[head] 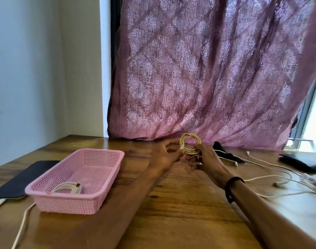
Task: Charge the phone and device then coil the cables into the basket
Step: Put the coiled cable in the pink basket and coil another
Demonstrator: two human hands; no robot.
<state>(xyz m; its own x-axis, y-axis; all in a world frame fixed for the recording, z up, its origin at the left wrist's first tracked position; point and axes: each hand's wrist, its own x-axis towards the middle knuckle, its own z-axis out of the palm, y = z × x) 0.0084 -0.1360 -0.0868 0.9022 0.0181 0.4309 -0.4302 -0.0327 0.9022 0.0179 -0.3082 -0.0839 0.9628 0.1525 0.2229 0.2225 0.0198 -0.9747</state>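
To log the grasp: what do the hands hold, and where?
Both hands hold the coiled cable: right hand grips its lower loops, left hand pinches its left side.

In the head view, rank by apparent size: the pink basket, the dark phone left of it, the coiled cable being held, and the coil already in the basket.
1. Pink basket
2. Dark phone, partly hidden by the basket
3. White coil in the basket and held cable coil: they look alike, and distance differs, so unranked.

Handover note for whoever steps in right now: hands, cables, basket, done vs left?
Left hand pinches the coiled cable; right hand grips the same coil, held above the table.
Pink basket sits to the left with one white coiled cable inside.
Phone lies left of the basket.
Left: drop this coil in, then coil the loose cables on the right.
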